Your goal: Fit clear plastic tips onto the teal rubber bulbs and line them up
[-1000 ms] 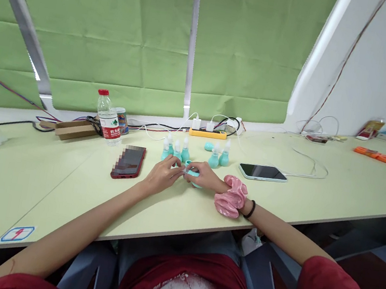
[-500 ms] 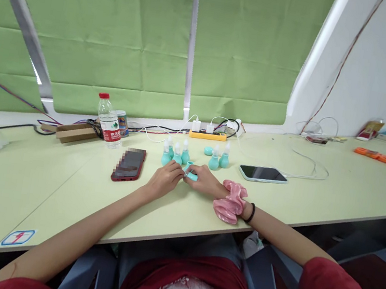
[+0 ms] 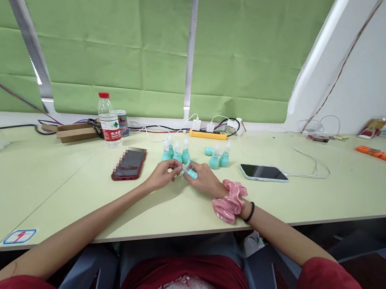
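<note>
Neighboring L hand [image 3: 162, 175]: phone [image 3: 134, 165], teal btls [image 3: 177, 157]

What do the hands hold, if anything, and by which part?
The right hand holds a teal piece around its body. The left hand is at a clear part; its grip is unclear.

Bottle label [image 3: 110, 135]: "农夫", rest unclear; table sticker [image 3: 19, 236]: red arrow.

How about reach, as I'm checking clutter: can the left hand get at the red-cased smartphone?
Probably yes: only bare tabletop lies between the left hand and red-cased smartphone, though that hand looks busy.
</note>
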Available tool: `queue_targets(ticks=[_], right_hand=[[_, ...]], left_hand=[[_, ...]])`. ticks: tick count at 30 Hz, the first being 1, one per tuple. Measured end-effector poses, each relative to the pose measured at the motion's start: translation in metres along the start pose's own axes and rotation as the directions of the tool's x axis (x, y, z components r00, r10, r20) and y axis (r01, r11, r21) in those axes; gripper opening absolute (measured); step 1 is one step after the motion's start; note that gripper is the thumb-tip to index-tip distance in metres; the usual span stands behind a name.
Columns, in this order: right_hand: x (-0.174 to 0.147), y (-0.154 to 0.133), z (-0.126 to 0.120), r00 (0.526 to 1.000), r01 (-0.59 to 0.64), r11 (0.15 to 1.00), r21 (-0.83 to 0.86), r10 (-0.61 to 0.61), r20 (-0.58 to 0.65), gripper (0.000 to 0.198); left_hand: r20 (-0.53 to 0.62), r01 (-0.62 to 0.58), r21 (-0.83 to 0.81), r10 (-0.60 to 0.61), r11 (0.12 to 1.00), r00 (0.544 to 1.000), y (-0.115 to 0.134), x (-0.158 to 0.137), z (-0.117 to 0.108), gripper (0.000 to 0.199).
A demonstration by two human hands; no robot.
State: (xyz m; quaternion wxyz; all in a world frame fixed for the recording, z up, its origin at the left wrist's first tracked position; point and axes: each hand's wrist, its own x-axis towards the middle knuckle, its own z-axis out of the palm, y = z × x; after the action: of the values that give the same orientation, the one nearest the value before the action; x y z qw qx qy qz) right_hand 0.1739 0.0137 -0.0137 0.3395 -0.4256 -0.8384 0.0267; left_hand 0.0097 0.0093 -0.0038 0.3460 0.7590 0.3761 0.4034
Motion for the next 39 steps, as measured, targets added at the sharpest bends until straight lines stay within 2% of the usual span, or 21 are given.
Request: queue_targets(ticks=[2, 4, 7, 9, 12, 15, 18, 20, 24, 28, 30, 35, 39], right_hand=[[0.001, -0.001, -0.001, 1.000, -0.005, 1.000, -0.006, 0.005, -0.006, 0.016], [0.001, -0.001, -0.001, 1.000, -0.014, 1.000, -0.011, 0.014, -0.008, 0.017], [0.001, 0.001, -0.001, 1.000, -0.030, 0.999, -0.013, 0.030, -0.010, 0.018], [0.000, 0.004, 0.000, 0.999, -0.037, 0.999, 0.000, 0.037, -0.018, 0.018], [-0.001, 0.008, 0.001, 0.999, -0.039, 0.999, 0.029, 0.040, -0.032, 0.018], [-0.001, 0.009, 0.002, 0.999, -0.025, 0.999, 0.044, 0.027, -0.045, 0.018], [-0.001, 0.010, 0.003, 0.998, 0.012, 0.999, 0.053, -0.009, -0.057, 0.016], [0.000, 0.010, 0.004, 0.997, 0.047, 0.997, 0.057, -0.043, -0.064, 0.015], [-0.001, 0.010, 0.003, 0.993, 0.106, 0.991, 0.082, -0.101, -0.061, 0.016], [-0.002, 0.008, 0.002, 0.989, 0.145, 0.984, 0.102, -0.141, -0.045, 0.014], [-0.002, 0.008, 0.003, 0.988, 0.152, 0.983, 0.107, -0.150, -0.024, 0.013], [-0.003, 0.007, 0.002, 0.987, 0.156, 0.979, 0.132, -0.158, 0.003, 0.012], [-0.003, 0.002, 0.001, 0.987, 0.156, 0.966, 0.205, -0.159, -0.001, 0.012]], left_hand=[[0.038, 0.114, -0.230, -0.108, 0.967, 0.993, 0.000, 0.001, 0.000, 0.025], [0.095, 0.200, -0.386, -0.177, 0.901, 0.980, 0.002, 0.002, -0.002, 0.026], [0.118, 0.252, -0.504, -0.223, 0.826, 0.968, 0.005, 0.004, -0.010, 0.027], [0.044, 0.212, -0.516, -0.222, 0.830, 0.974, 0.005, 0.007, -0.018, 0.027], [-0.113, 0.144, -0.371, -0.199, 0.918, 0.974, -0.001, 0.011, -0.031, 0.026], [-0.217, 0.188, -0.025, -0.189, 0.982, 0.958, -0.015, 0.014, -0.039, 0.020], [-0.180, 0.137, 0.357, -0.076, 0.924, 0.981, -0.024, 0.014, -0.041, 0.011], [-0.130, 0.069, 0.482, -0.006, 0.874, 0.992, -0.025, 0.014, -0.041, 0.009], [-0.049, -0.019, 0.497, 0.049, 0.867, 0.998, -0.019, 0.013, -0.040, 0.013], [0.097, -0.069, 0.506, 0.023, 0.860, 0.995, -0.019, 0.012, -0.038, 0.015], [0.127, -0.082, 0.529, 0.016, 0.844, 0.992, -0.022, 0.012, -0.038, 0.016], [0.088, -0.081, 0.561, 0.038, 0.824, 0.995, -0.023, 0.012, -0.037, 0.016], [-0.002, -0.137, 0.547, 0.165, 0.826, 0.986, -0.009, 0.005, -0.027, 0.026]])
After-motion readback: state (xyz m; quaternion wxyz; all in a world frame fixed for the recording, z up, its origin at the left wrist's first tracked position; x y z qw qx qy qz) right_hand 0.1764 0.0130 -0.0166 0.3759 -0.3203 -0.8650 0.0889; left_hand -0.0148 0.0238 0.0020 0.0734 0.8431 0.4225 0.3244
